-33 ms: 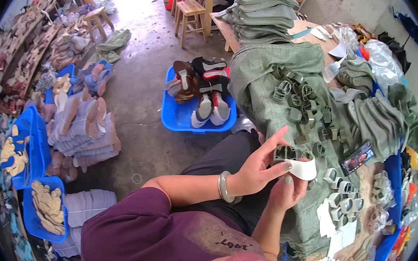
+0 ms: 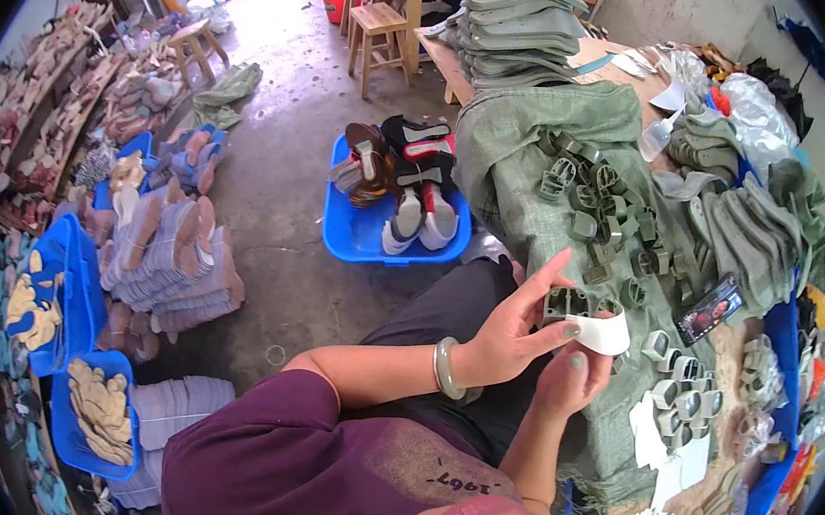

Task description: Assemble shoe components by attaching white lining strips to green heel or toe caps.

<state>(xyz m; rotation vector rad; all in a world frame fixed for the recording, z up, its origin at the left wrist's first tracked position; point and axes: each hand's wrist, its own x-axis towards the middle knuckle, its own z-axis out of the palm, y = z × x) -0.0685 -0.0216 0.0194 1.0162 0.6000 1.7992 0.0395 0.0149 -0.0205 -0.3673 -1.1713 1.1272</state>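
My left hand (image 2: 512, 339) is closed around a hollow grey-green shoe heel (image 2: 559, 302), its thumb pressing a white strip (image 2: 604, 334) against the side. The strip curves round the heel's right end. Just below, my right hand (image 2: 571, 380) is curled with its thumb up, pinching the lower edge of the strip; its fingertips are partly hidden. Beyond my hands, several loose green heels (image 2: 615, 213) lie on a green woven cloth (image 2: 512, 148). To the right, heels wrapped in white (image 2: 687, 395) stand in a cluster, beside flat white pieces (image 2: 647, 434).
A phone (image 2: 710, 311) rests right of the loose heels. Stacked grey-green soles (image 2: 519, 29) rise at the table's far end; more soles (image 2: 753, 231) lean at right. On the floor, a blue tub (image 2: 349, 246) holds shoes. Left stand stacked soles (image 2: 170, 244), blue bins (image 2: 60, 412) and stools (image 2: 381, 21).
The view has shifted very slightly. My hands keep the same hold on the heel and strip, with the strip's curved end a touch farther right.
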